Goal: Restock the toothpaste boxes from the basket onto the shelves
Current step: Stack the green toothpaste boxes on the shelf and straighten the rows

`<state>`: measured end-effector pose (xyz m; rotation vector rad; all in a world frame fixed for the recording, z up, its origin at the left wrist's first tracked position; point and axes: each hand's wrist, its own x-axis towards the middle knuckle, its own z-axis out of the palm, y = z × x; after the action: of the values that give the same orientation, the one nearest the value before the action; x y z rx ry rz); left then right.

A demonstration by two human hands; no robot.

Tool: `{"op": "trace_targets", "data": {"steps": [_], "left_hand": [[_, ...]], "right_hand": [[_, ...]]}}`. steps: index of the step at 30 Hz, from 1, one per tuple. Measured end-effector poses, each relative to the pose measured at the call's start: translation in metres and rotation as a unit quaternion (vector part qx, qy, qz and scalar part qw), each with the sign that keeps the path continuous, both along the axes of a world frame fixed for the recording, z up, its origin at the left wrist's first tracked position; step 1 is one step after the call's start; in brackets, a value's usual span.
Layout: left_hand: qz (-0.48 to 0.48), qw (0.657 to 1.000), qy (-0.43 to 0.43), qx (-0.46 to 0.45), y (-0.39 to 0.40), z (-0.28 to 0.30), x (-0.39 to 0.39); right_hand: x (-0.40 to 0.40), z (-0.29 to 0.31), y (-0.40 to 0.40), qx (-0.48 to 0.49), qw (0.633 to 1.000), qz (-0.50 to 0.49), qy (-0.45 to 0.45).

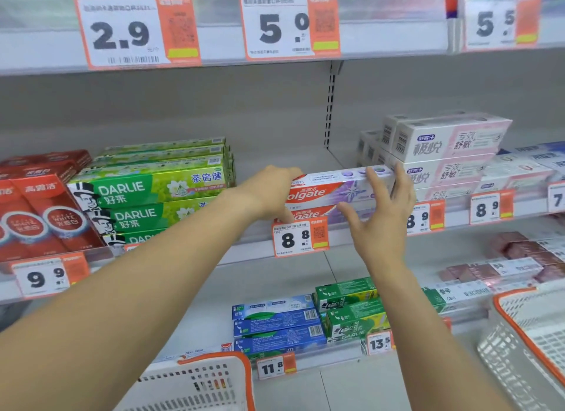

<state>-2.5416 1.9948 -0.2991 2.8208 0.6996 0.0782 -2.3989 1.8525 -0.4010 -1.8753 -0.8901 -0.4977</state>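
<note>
Head view, looking at shop shelves. On the middle shelf [250, 245], two purple-and-red Colgate boxes stacked flat, long sides facing out: top box [339, 188] lying on the lower box [318, 214], both just behind the 8.8 price tag [301, 237].

Left hand [270, 193] at the left end of the stack, fingers curled down over the end of the top box, thumb low against the lower box near the tag; gripping that end. Right hand [379, 210] at the right end, fingers spread apart and mostly straight, fingertips touching the front and top edge of the top box, thumb pointing left along the lower box; not wrapped round anything.

Left of the stack, past a bare stretch of shelf, green Darlie boxes [149, 193] piled three high, and further left red boxes [39, 208] above a 9.9 tag [46, 277]. Right of the stack, touching or just beside it, white-and-pink boxes [449, 153] piled up over 8.9 tags.

Upper shelf edge carrying 2.9 [122, 32], 5.0 [281, 26] and 5.5 tags.

Lower shelf: blue boxes [278, 326] beside green boxes [351, 309], with 11.8 and 13.5 tags in front; pinkish boxes [519, 251] further right.

White basket with orange rim [211, 380] at bottom centre, contents not clear; second such basket [526, 337] at the right edge.
</note>
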Motion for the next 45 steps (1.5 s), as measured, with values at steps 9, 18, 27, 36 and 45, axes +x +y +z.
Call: {"op": "trace_targets", "data": {"steps": [9,18,27,36,45], "left_hand": [[0.022,0.999,-0.034,-0.023,0.001,-0.006,-0.007],[0.015,0.999,0.005,0.028,0.002,-0.007,-0.008],[0.015,0.999,0.012,0.04,0.002,-0.005,-0.006],[0.022,0.999,0.002,0.03,0.0,-0.009,-0.007],[-0.009,0.98,-0.16,0.119,-0.025,0.003,-0.035]], "right_hand": [[-0.004,-0.005,-0.003,0.06,0.998,-0.002,0.035],[-0.007,-0.005,0.004,0.078,0.994,0.001,0.073],[-0.01,-0.009,0.002,0.064,0.995,0.0,0.077],[-0.01,-0.007,-0.002,0.028,0.997,-0.002,0.072],[-0.045,0.025,-0.012,0.146,0.987,0.036,0.055]]}}
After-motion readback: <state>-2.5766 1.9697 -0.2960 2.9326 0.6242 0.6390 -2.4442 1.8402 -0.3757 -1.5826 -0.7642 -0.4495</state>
